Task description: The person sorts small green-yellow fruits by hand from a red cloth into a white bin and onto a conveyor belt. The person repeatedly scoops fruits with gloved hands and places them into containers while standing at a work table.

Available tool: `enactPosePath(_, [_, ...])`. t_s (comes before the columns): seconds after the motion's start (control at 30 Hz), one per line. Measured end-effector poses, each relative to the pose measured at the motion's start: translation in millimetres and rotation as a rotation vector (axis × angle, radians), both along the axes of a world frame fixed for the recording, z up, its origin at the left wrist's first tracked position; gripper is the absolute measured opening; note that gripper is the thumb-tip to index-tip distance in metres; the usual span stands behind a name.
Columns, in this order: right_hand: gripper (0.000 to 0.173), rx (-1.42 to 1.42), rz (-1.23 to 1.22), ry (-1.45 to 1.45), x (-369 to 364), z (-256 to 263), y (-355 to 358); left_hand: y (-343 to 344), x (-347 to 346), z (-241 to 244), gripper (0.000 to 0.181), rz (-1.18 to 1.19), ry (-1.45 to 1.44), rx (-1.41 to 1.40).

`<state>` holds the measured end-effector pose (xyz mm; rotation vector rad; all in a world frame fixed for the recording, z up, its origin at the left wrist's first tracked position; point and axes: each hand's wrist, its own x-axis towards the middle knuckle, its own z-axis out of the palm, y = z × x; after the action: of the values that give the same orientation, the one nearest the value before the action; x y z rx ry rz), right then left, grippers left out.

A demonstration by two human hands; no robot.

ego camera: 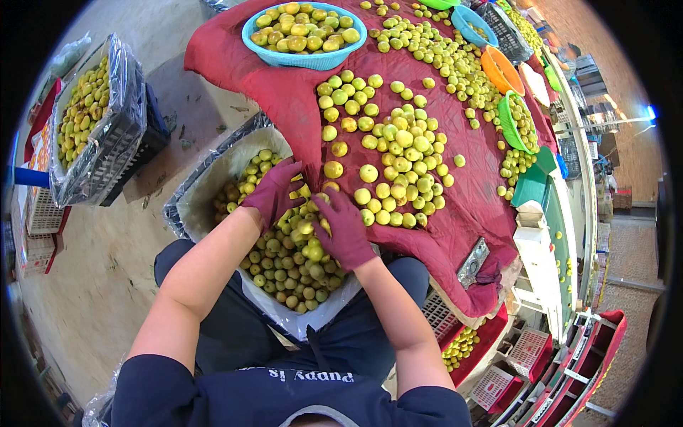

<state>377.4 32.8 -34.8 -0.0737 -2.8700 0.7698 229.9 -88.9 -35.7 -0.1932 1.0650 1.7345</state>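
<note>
Both my hands wear thin maroon gloves. My left hand [275,193] reaches over a lined crate [200,205], its fingers spread and nothing visible in its grasp. Close by on the right, my right hand [344,229] bends over the crate at the cloth's edge. Its fingers are apart, with fruits at the fingertips and under the palm; whether it grips any is hidden. Blurred yellow-green fruits [301,227] show between the hands. Below them, the crate between my legs holds many round green fruits [288,272]. Loose fruits [405,155] lie heaped on the maroon quilted cloth [469,176].
A blue basket of larger fruits [304,61] stands at the table's far edge. Green [512,125] and orange baskets [501,69] line the right side. At left stands another lined crate of fruit [128,117]. A worn flat metallic object [473,262] lies near the cloth's front corner.
</note>
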Motion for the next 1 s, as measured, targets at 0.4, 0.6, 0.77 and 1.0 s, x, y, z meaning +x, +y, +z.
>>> enactPosePath(0.4, [0.066,-0.336,-0.695,-0.205,64.7,-61.2,250.0,18.2,15.5,5.4,0.025,-0.115,-0.137,-0.142])
enactPosePath(0.6, [0.07,-0.219,-0.475,-0.179,36.8,-45.0,164.5,-0.3,12.0,-1.1,0.045,-0.222,-0.153,0.018])
enactPosePath(0.77, [0.08,-0.235,-0.251,-0.245,21.9,-22.2,105.3,1.2,15.8,-0.2,0.056,-0.249,-0.182,0.11])
enactPosePath(1.0, [0.075,-0.334,0.217,-0.45,4.9,33.9,72.2,0.0,9.4,11.9,0.056,-0.249,-0.194,0.048])
